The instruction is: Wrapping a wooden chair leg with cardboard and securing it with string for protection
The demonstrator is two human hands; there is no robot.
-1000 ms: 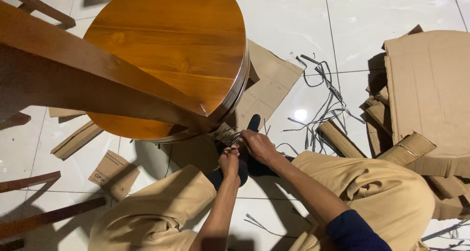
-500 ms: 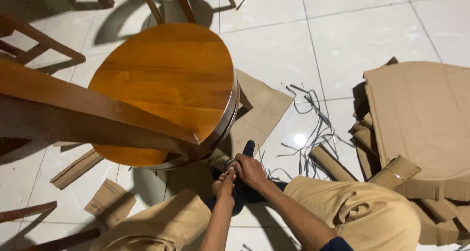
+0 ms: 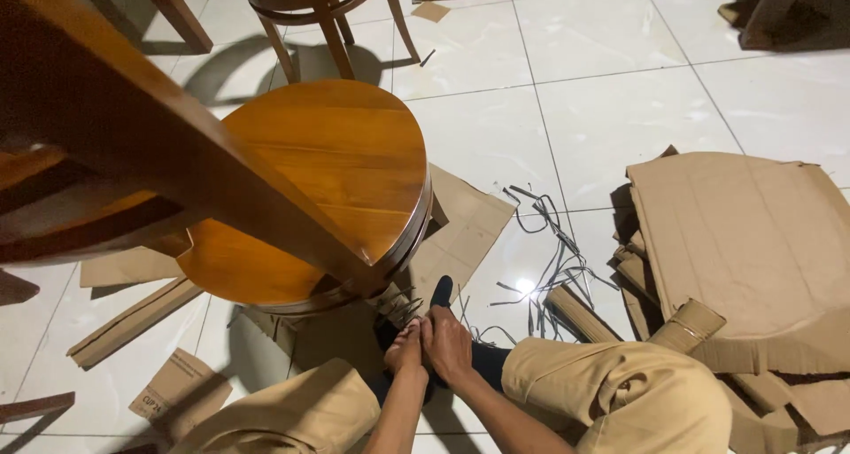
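The left hand (image 3: 405, 348) and the right hand (image 3: 449, 343) press together low on the floor, fingers (image 3: 440, 321) curled shut, though what they grip is too small and shadowed to tell. Just above the fingers stands the wrapped foot of a stool leg (image 3: 396, 301), belonging to the round wooden stool (image 3: 319, 184) lying tilted over them. A dark sock (image 3: 441, 292) pokes up just beside the right fingers. To their right lie cut black straps (image 3: 549, 250), and farther right a cardboard pile (image 3: 753, 250).
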